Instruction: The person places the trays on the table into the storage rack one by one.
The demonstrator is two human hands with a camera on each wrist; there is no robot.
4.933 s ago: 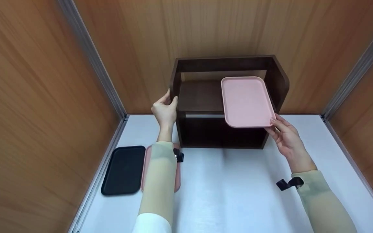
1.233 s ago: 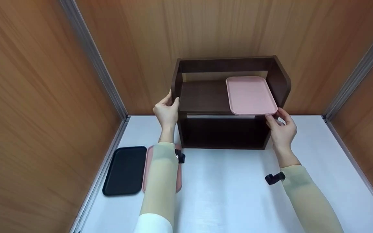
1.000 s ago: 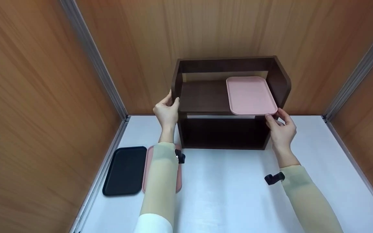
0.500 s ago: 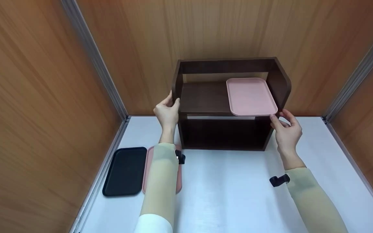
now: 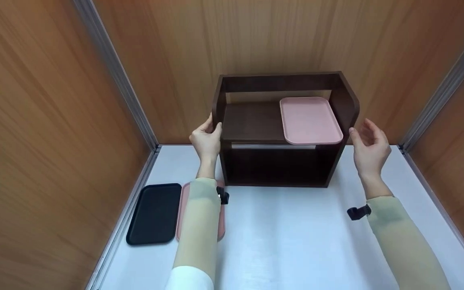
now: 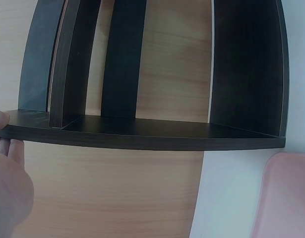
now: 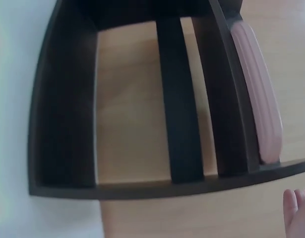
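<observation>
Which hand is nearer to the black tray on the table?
Left. The left hand grips the shelf above the black tray; the right hand hovers beyond the shelf's far side.

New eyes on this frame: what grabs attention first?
The pale pink rectangular tray lying on the right of the dark brown wooden shelf unit's middle shelf. The left hand holds the unit's left side panel; the right hand hovers open beside its right side.

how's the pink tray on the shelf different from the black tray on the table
The pink tray lies on the upper board of the dark shelf unit, at its right end; the black tray lies flat on the white table at the left, beside another pink tray. One is pale pink, the other black. Both are rounded rectangles with raised rims, and neither hand touches them.
</observation>
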